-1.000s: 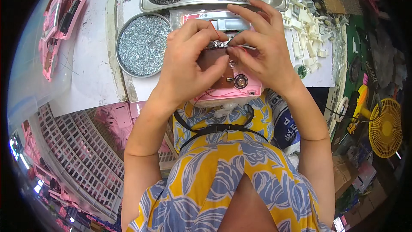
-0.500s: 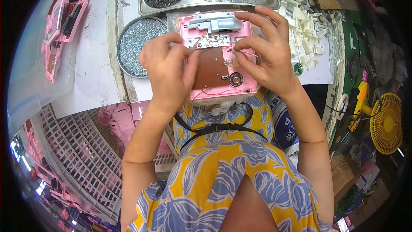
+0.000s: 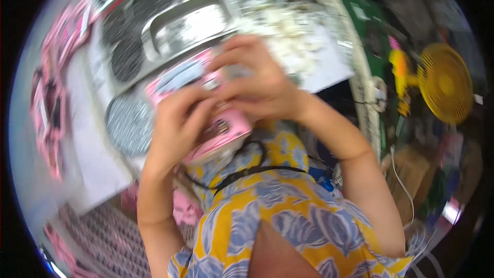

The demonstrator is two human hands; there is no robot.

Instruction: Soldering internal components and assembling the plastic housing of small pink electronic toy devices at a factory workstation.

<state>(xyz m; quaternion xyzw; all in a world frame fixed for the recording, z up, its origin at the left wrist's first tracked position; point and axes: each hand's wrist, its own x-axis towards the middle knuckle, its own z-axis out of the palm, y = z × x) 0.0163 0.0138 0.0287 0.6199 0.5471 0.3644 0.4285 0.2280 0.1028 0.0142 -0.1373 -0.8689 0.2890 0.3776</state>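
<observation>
A pink plastic housing [image 3: 234, 122] lies turned at an angle in front of me, blurred by motion. It carries a grey-blue mechanism [image 3: 181, 75] near its far edge and a small round speaker [image 3: 222, 126] near its close edge. Over its left part is my left hand [image 3: 181, 118], thumb and fingers drawn together toward the middle. From the right comes my right hand [image 3: 265, 82], its thumb and index finger pinched close to the left fingertips and the other fingers raised. Whatever sits between the fingertips is too smeared to make out. The hands hide the brown board.
Left of the housing stands a round tray of small screws [image 3: 129, 123]. Behind it is a metal tray [image 3: 149, 33] with compartments of springs. White plastic parts [image 3: 288, 38] are heaped at the back right. A yellow fan [image 3: 445, 83] stands at far right; pink housings [image 3: 51, 108] lie at far left.
The whole view has swung, so housing and trays appear further left and tilted. Both hands have come closer together over the housing; the wire seen in the right fingers no longer shows.
</observation>
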